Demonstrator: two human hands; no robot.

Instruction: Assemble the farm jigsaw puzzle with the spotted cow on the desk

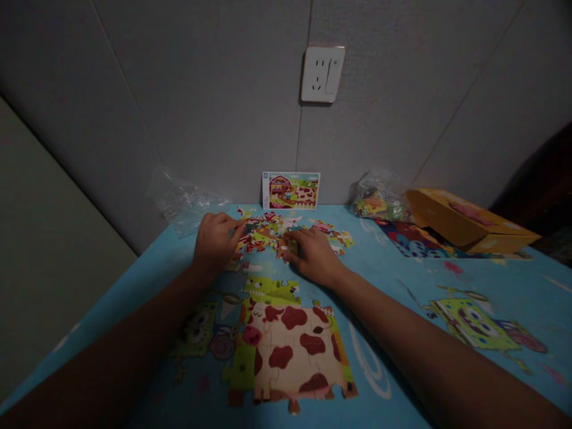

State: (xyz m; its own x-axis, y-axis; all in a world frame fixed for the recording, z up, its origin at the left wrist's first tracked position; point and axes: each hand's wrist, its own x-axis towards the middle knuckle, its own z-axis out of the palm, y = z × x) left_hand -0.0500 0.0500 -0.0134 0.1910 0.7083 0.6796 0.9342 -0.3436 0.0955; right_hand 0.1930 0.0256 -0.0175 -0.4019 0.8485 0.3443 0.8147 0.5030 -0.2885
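A partly joined jigsaw puzzle lies in front of me, showing a white cow with brown patches and some green grass. Beyond it is a spread of loose puzzle pieces. At the left side of that spread is my left hand, thumb and forefinger close together; whatever they pinch is too dark to make out. My right hand rests among the pieces on the right, its thumb and fingers around a brownish puzzle piece. Behind the pieces, a picture card of a barn and cow leans on the wall.
Clear plastic wrapping lies at the back left. To the right are a plastic bag of colourful pieces, an open orange box and a printed sheet under it. A blue cartoon-print cloth covers the table; the wall has a socket.
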